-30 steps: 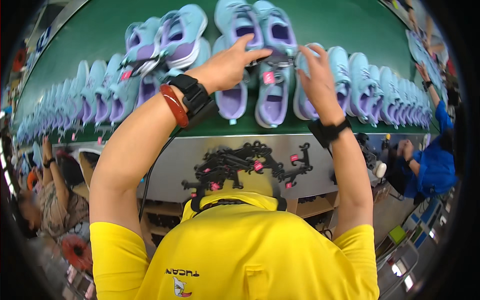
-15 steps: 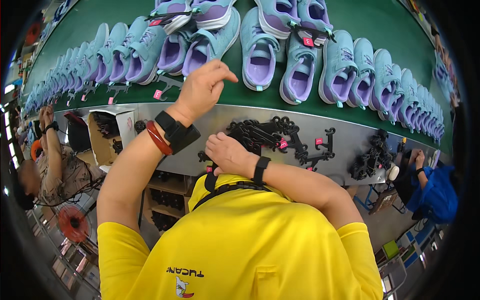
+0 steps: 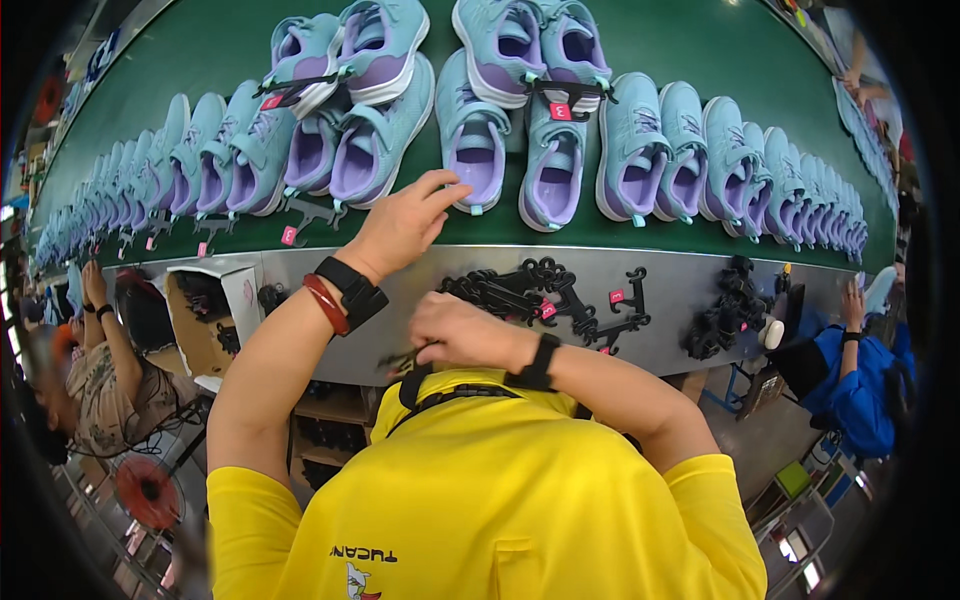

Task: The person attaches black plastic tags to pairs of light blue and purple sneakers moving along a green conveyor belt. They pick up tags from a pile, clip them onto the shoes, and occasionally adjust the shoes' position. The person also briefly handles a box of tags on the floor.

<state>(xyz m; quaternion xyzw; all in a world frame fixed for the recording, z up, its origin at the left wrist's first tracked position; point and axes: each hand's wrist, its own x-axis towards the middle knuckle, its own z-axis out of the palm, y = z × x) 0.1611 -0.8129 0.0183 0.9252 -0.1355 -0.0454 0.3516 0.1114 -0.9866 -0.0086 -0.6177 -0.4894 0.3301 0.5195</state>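
Note:
My left hand [image 3: 408, 218] reaches over the table edge with fingers apart. Its fingertips are at the heel opening of a light-blue and purple shoe [image 3: 480, 160]; whether they touch it I cannot tell. Close to my body, my right hand [image 3: 465, 328] is closed around a black plastic shoe hanger [image 3: 400, 362], blurred and mostly hidden by the fingers. To the right of the held shoe hanger lies a pile of black hangers [image 3: 545, 300], some with pink tags. Beside the nearest shoe stands its like [image 3: 553, 180].
Matching shoes [image 3: 635, 160] line the green surface [image 3: 700, 40] to both sides, with two hangered pairs [image 3: 380, 50] on top. Another hanger heap [image 3: 725, 315] lies right on the metal ledge [image 3: 660, 275]. A cardboard box [image 3: 245, 300] stands left. Co-workers are at both sides.
My left hand has moved down in the picture, its fingertips coming to the shoe's heel. My right hand has curled further closed around the hanger. The shoes sit lower and further left in view.

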